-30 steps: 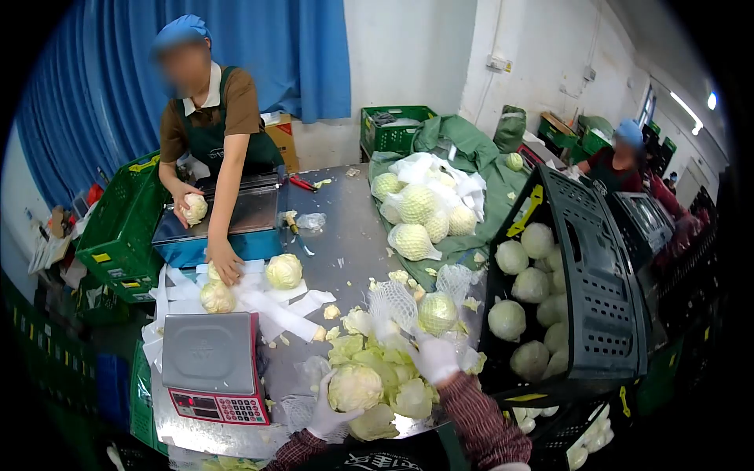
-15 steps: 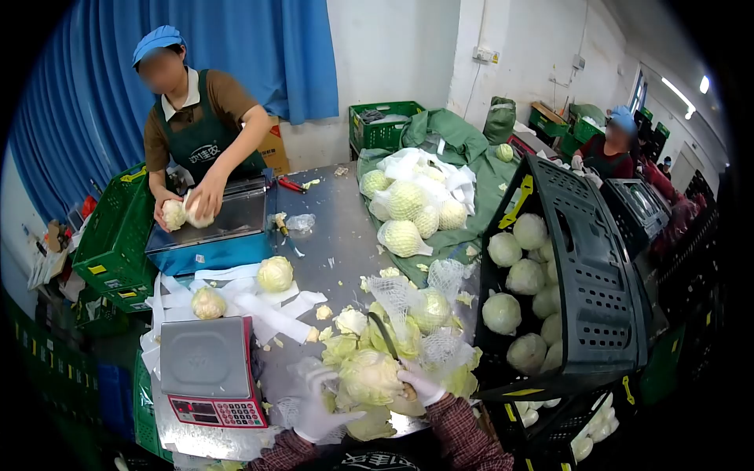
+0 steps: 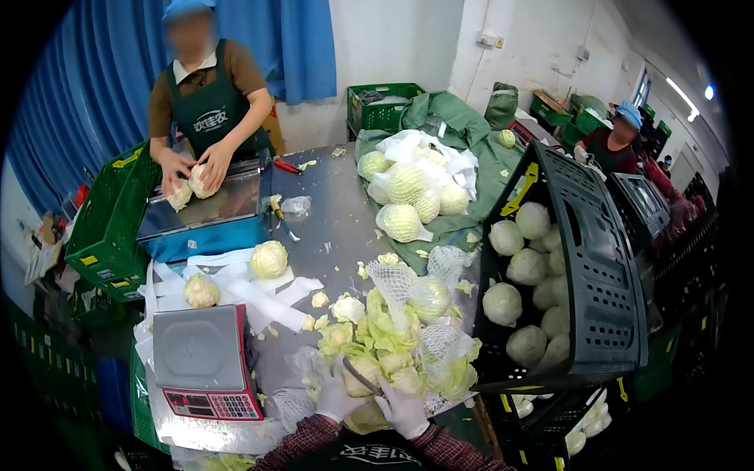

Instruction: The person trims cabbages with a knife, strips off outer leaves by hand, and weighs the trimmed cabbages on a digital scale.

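Note:
My gloved left hand (image 3: 338,397) is closed against the left side of a pale cabbage (image 3: 364,367) at the table's near edge. In my gloved right hand (image 3: 404,411) is a knife with a dark curved blade (image 3: 358,380), which lies across the front of the cabbage. The knife's handle is mostly hidden by the fingers. Loose outer leaves (image 3: 386,322) are heaped just beyond the cabbage. To the right of them lie white foam nets (image 3: 444,348) and another cabbage (image 3: 430,298).
A scale (image 3: 199,353) stands at left. A dark crate (image 3: 601,286) of wrapped cabbages tilts at right. Netted cabbages (image 3: 405,182) lie on green cloth. Across the table, a co-worker (image 3: 210,106) handles two cabbages on a steel-topped blue machine (image 3: 206,235).
My left hand has moved from open beside the cabbage to holding its side. My right hand and the knife have shifted left and lower. The co-worker now stands more upright.

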### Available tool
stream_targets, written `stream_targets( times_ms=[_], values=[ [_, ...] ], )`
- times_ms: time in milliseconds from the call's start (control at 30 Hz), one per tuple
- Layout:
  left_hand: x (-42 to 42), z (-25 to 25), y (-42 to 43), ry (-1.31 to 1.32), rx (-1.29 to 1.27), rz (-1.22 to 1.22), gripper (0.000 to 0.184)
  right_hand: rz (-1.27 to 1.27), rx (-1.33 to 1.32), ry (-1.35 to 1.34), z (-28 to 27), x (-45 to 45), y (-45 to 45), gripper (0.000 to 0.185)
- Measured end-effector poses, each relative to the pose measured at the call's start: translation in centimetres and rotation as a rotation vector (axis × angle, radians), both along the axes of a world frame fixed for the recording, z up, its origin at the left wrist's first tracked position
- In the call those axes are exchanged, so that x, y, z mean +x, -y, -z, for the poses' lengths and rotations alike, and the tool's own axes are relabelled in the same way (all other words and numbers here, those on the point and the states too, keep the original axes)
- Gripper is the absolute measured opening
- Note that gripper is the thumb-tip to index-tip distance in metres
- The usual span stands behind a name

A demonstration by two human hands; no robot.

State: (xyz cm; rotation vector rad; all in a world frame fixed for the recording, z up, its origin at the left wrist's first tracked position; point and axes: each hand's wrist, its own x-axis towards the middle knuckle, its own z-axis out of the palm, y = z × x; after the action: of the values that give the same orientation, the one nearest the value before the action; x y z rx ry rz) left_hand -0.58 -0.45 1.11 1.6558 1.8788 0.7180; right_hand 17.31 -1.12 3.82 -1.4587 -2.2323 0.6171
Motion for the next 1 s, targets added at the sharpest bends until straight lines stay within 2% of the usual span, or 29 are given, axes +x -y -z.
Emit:
stream_targets(
  times_ms=[33, 100, 167, 300, 467, 567, 867, 933, 1000],
  values=[
    [-0.1, -0.3, -0.2, 0.003, -0.006, -0.007, 0.110, -0.019, 0.163, 0.033, 0.7, -0.2, 0.4, 0.054],
    [-0.5, -0.8, -0.7, -0.184, -0.068, 0.093, 0.108, 0.005, 0.098, 0.026, 1.6, -0.4, 0.9, 0.056],
    [-0.2, -1.5, -1.0, -0.180, -0.094, 0.093, 0.107, 0.040, 0.036, 0.021, 1.9, -0.3, 1.1, 0.059],
    [0.3, -1.1, -1.1, -0.247, -0.055, 0.091, 0.104, 0.038, 0.092, 0.055, 1.6, -0.2, 0.9, 0.061],
    [0.8, -0.6, -1.3, -0.245, -0.064, 0.049, 0.102, 0.057, 0.156, 0.177, 2.7, 0.0, -0.6, 0.061],
    [1.0, -0.4, -1.5, -0.236, -0.019, 0.020, 0.099, 0.087, 0.174, 0.064, 3.4, -0.2, -1.3, 0.061],
    [1.2, -0.4, -2.1, -0.175, -0.009, -0.054, 0.089, 0.110, 0.047, 0.133, 2.4, -0.9, -2.8, 0.063],
    [1.4, -0.7, -1.6, -0.172, -0.010, -0.059, 0.090, 0.238, 0.203, 0.085, 4.5, -0.9, -4.0, 0.061],
    [2.3, -1.1, -0.1, -0.350, 0.051, 0.063, 0.093, 0.538, 0.338, -0.156, 3.3, 1.6, -9.9, 0.062]
  ],
)
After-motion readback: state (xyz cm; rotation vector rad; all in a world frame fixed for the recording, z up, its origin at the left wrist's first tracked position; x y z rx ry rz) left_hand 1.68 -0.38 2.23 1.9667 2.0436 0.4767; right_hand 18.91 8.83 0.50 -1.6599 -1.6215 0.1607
